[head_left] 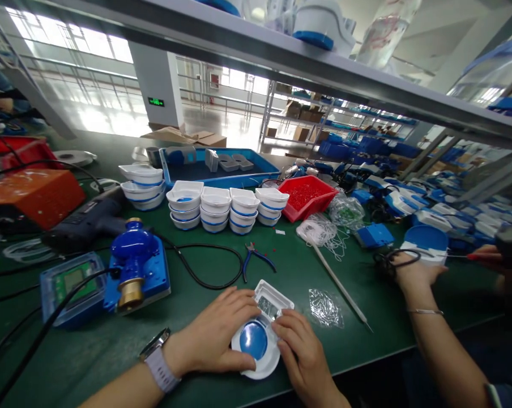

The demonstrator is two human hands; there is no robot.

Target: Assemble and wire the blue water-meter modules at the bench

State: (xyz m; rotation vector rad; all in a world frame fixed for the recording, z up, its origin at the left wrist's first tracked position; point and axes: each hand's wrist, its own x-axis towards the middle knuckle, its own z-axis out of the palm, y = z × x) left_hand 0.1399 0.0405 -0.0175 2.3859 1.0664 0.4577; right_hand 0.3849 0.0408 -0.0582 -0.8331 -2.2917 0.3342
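Observation:
My left hand [216, 334] and my right hand [302, 354] both grip a white plastic housing [262, 331] with a round blue disc and a small clear window. It rests on the green table [90, 351] near the front edge. My left wrist carries a watch [156, 357]. Just right of the housing lies a small clear plastic bag [325, 309].
A blue valve body with a brass fitting [132, 263] sits to the left beside a clear-cased circuit box [71, 286]. Stacked white housings [228, 207], blue pliers [256, 258], a red bin [307, 195] and a blue tray [217, 167] lie behind. A co-worker's hand [413, 272] works at right.

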